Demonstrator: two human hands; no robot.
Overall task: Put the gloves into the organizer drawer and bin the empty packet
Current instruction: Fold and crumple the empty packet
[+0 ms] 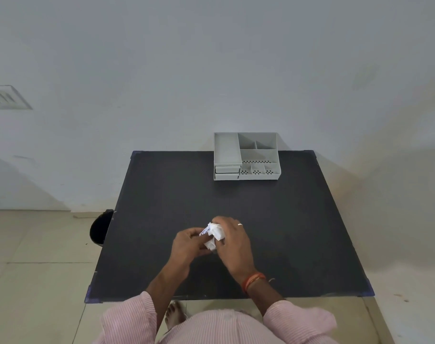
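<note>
- A black bench (273, 232) stood against a pale wall, on a tiled floor.
- A dark bin (100, 228) sat at the bench's left edge, mostly hidden by it.
- The grey organizer (246, 156) stood at the far edge; its two small drawers (227, 173) appeared closed.
- A crumpled white packet (215, 234) with blurred, unreadable print was partly covered by fingers; the gloves could not be distinguished.
- The left hand (189, 247) and right hand (232, 244) both gripped the packet between them, above the bench's near centre.

A black table (162, 194) carries a grey organizer (246, 157) at its far edge.
</note>
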